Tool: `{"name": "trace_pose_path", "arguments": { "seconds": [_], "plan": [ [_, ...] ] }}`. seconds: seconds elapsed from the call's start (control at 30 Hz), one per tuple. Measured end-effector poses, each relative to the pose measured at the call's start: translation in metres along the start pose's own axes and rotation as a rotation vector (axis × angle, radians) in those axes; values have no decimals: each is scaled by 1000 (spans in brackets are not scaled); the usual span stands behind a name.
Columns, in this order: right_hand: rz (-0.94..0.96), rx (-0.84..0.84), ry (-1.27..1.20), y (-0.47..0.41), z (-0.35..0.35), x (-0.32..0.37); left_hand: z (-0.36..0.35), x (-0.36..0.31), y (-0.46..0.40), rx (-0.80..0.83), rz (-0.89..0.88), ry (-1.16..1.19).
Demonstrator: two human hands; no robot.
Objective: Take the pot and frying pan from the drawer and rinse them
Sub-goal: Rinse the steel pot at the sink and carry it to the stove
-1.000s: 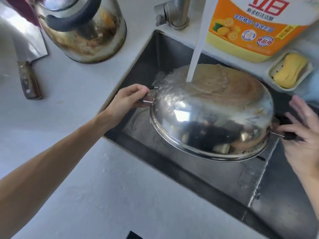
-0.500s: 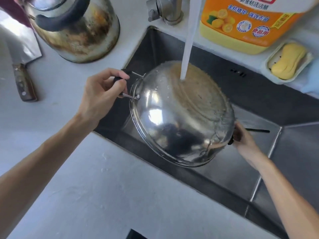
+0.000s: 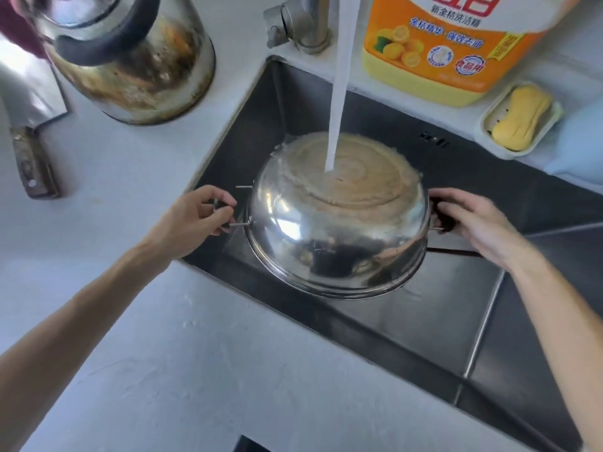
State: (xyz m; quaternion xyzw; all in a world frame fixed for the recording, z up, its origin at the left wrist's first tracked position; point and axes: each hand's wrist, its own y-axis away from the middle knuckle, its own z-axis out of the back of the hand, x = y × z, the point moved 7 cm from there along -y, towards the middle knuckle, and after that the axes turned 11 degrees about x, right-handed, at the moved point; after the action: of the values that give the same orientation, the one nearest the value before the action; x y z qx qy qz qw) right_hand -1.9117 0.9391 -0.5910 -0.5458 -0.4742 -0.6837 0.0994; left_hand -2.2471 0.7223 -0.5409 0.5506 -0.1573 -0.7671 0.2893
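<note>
Head cam: the pot (image 3: 337,236) is flipped upside down over the sink (image 3: 408,324), and water from the faucet (image 3: 301,22) lands right on its discolored bottom. Left hand (image 3: 192,220) has its fingers curled round the left side handle, and right hand (image 3: 473,220) grips the right one. Kettle (image 3: 127,57), cleaver (image 3: 29,125) and dish soap bottle (image 3: 453,44) sit on the counter.

Both hands gripping, arms extended forward.
My left hand (image 3: 192,216) curls around one side handle; my right hand (image 3: 474,220) curls around the opposite handle, both forearms bare.
</note>
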Motion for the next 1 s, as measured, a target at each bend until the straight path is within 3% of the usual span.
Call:
{"name": "trace_pose_path", "arguments": {
  "seconds": [0.1,0.3,0.47,0.63,0.77,0.87,1.0],
  "plan": [
    [90,-73,323,15,8,37,-10,11,-4,8,19,3],
    [226,-141,486,39,2,64,0,1,-6,-77,-144,1],
    [248,-230,342,35,-7,32,24,-46,13,-217,-370,-210],
    [141,-214,190,14,-26,-12,19,-109,49,-185,-565,-436],
    [-13,-50,186,8,-44,-31,20,-112,42,-173,-421,-301],
    [-13,-116,243,9,-25,-20,23,-69,20,-128,-213,-181],
    [101,-194,398,19,-1,29,-1,0,-2,86,14,-148]
  ]
}}
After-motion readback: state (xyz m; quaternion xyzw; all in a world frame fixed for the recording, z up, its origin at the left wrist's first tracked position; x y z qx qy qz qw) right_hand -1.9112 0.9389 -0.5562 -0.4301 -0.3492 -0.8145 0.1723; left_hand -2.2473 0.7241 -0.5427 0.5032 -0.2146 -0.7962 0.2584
